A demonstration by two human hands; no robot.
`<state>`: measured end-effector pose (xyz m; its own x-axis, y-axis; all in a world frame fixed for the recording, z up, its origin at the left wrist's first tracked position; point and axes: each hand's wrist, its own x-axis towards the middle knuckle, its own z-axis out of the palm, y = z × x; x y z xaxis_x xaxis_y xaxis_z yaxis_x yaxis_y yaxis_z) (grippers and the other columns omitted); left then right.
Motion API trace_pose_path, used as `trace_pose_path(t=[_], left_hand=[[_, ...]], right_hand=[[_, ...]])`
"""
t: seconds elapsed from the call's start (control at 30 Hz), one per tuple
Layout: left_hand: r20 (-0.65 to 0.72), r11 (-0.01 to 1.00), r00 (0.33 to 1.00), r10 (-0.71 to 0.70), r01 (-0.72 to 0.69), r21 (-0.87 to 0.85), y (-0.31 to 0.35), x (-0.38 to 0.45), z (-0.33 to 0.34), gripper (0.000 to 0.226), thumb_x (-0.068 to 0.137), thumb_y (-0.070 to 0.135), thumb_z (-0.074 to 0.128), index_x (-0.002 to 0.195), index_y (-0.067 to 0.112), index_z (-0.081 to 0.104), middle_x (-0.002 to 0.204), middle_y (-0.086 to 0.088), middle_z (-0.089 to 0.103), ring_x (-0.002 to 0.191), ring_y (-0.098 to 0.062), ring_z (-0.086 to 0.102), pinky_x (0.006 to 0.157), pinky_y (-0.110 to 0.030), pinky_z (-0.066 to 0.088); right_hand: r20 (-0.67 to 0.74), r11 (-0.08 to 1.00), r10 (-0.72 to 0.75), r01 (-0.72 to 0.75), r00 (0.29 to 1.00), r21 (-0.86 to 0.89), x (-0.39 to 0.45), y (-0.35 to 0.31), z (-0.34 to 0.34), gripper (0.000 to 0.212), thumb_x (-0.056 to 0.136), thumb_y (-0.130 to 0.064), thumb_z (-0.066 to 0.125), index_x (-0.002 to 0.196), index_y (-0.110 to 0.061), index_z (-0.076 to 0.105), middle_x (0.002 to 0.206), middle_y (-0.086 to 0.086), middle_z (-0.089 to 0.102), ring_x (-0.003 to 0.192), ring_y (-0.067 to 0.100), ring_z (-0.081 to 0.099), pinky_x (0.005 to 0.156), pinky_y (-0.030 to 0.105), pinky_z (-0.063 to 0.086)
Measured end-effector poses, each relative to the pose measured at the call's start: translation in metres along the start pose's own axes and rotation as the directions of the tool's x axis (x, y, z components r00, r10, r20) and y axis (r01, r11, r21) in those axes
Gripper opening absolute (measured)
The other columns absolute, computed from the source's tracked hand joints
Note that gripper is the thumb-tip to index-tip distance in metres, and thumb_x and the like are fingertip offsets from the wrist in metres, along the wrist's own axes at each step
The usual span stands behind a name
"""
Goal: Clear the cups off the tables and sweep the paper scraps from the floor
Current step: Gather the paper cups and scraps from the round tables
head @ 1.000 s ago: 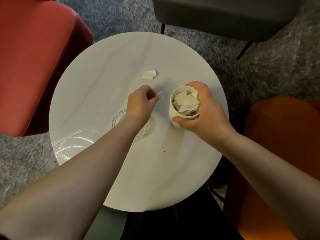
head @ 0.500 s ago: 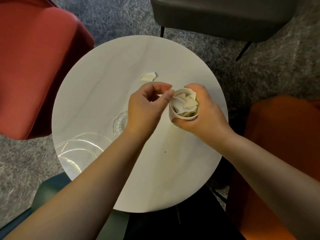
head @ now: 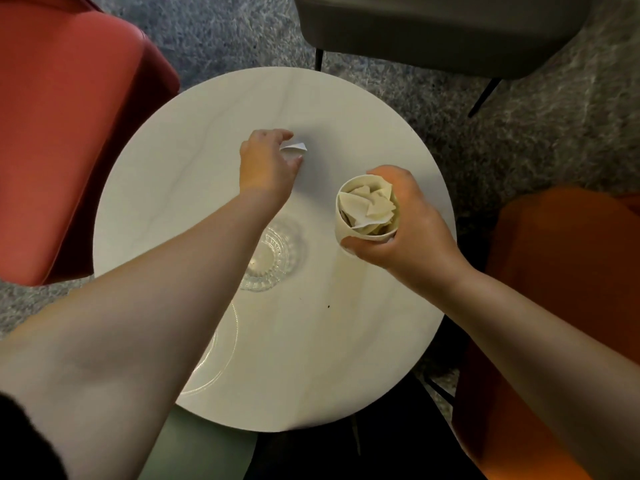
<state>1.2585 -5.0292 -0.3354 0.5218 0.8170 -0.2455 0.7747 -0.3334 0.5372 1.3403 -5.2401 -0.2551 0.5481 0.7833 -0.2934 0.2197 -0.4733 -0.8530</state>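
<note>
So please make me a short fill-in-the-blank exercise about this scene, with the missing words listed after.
1. The right hand grips a white paper cup full of ____ scraps.
2. The left hand reaches a white paper scrap lying on the round white ____.
3. A clear ribbed glass stands partly under the ____ forearm.

Missing words: paper; table; left

Left forearm [head: 145, 323] covers part of the ribbed glass [head: 273, 258] and most of a clear plate [head: 221, 358] near the table [head: 346, 358] edge. Paper scrap [head: 296, 148] half hidden under the left hand [head: 266, 164]; whether the fingers [head: 282, 136] touch it, cannot tell. Right hand [head: 401, 230] wraps the paper cup [head: 343, 226], hiding its far wall and base. Red chair [head: 69, 133], grey chair [head: 433, 29] and orange chair [head: 561, 289] all cut off by the frame edges. Table leg out of sight.
</note>
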Motion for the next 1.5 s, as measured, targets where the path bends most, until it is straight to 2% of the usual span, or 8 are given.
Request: trace_pose_path(t=[0.23, 0.4, 0.53, 0.77, 0.97, 1.2, 1.37, 1.5], left_hand=[[-0.002, 0.989, 1.000, -0.031, 0.031, 0.146, -0.006, -0.005, 0.011, 0.024, 0.090, 0.012, 0.060, 0.113, 0.015, 0.066, 0.118, -0.010, 0.057, 0.113, -0.029, 0.051, 0.088, -0.034, 0.043], [0.030, 0.996, 0.996, -0.088, 0.088, 0.015, -0.007, -0.018, 0.007, 0.019, 0.088, 0.009, 0.063, 0.106, 0.013, 0.065, 0.110, -0.009, 0.060, 0.090, -0.019, 0.056, 0.074, -0.021, 0.036], [-0.010, 0.984, 0.997, -0.071, 0.069, -0.163, 0.014, -0.038, -0.010, 0.014, 0.088, 0.012, 0.067, 0.102, 0.015, 0.069, 0.101, -0.003, 0.067, 0.091, -0.014, 0.062, 0.080, -0.020, 0.047], [-0.099, 0.839, 0.995, 0.033, -0.081, -0.538, 0.076, -0.101, -0.065, 0.016, 0.082, 0.020, 0.077, 0.086, 0.032, 0.069, 0.082, 0.013, 0.072, 0.078, -0.003, 0.067, 0.072, -0.017, 0.053], [0.063, 0.943, 0.990, 0.126, -0.100, -0.317, 0.088, -0.124, -0.059, 0.010, 0.080, 0.022, 0.079, 0.082, 0.027, 0.071, 0.080, 0.013, 0.067, 0.073, 0.007, 0.055, 0.064, -0.005, 0.037], [-0.002, 0.963, 0.988, 0.157, -0.153, -0.221, 0.083, -0.121, -0.056, 0.021, 0.083, 0.028, 0.076, 0.100, 0.034, 0.066, 0.094, 0.016, 0.055, 0.078, 0.002, 0.052, 0.069, -0.007, 0.042], [-0.103, 0.965, 0.992, 0.067, -0.091, -0.245, 0.060, -0.126, -0.056, 0.014, 0.090, 0.025, 0.067, 0.102, 0.032, 0.064, 0.097, 0.014, 0.056, 0.084, 0.006, 0.056, 0.068, -0.005, 0.043], [-0.073, 0.992, 0.996, -0.046, 0.037, -0.124, 0.023, -0.140, -0.048, 0.015, 0.093, 0.021, 0.061, 0.107, 0.025, 0.065, 0.103, 0.008, 0.059, 0.077, 0.004, 0.056, 0.075, -0.020, 0.046]], right_hand=[[-0.003, 0.999, 0.024, -0.024, 1.000, 0.029, -0.001, 0.002, -0.001, 0.076, 0.059, -0.034, 0.087, 0.118, -0.046, 0.041, 0.114, -0.015, 0.055, 0.104, 0.004, 0.056, 0.084, 0.025, 0.051], [0.004, 0.999, 0.026, -0.026, 1.000, 0.029, 0.000, 0.003, -0.001, 0.077, 0.057, -0.037, 0.086, 0.117, -0.051, 0.039, 0.114, -0.016, 0.055, 0.105, 0.003, 0.056, 0.085, 0.025, 0.051], [0.014, 0.999, 0.033, -0.033, 0.999, 0.023, 0.001, 0.001, -0.002, 0.077, 0.058, -0.037, 0.086, 0.118, -0.049, 0.039, 0.115, -0.016, 0.055, 0.105, 0.004, 0.056, 0.085, 0.028, 0.052], [0.021, 1.000, 0.024, -0.024, 0.999, -0.016, 0.005, -0.001, -0.003, 0.078, 0.060, -0.038, 0.087, 0.122, -0.040, 0.040, 0.115, -0.012, 0.056, 0.104, 0.007, 0.057, 0.084, 0.028, 0.052], [0.038, 0.999, 0.045, -0.046, 0.998, 0.008, 0.004, -0.001, -0.003, 0.080, 0.063, -0.036, 0.087, 0.126, -0.041, 0.037, 0.117, -0.010, 0.058, 0.099, 0.003, 0.061, 0.076, 0.017, 0.053], [0.064, 0.998, 0.012, -0.009, 0.998, -0.057, -0.002, 0.003, -0.002, 0.086, 0.062, -0.039, 0.087, 0.129, -0.040, 0.034, 0.117, -0.012, 0.054, 0.099, 0.004, 0.058, 0.074, 0.013, 0.051], [0.075, 0.996, 0.001, 0.006, 0.997, -0.093, -0.005, 0.008, -0.004, 0.083, 0.061, -0.037, 0.088, 0.124, -0.043, 0.035, 0.107, -0.020, 0.053, 0.092, -0.008, 0.053, 0.065, -0.003, 0.039], [0.061, 0.996, 0.009, -0.004, 0.998, -0.092, -0.005, 0.011, -0.009, 0.079, 0.062, -0.033, 0.087, 0.122, -0.043, 0.038, 0.102, -0.023, 0.054, 0.084, -0.004, 0.055, 0.063, -0.005, 0.036]])
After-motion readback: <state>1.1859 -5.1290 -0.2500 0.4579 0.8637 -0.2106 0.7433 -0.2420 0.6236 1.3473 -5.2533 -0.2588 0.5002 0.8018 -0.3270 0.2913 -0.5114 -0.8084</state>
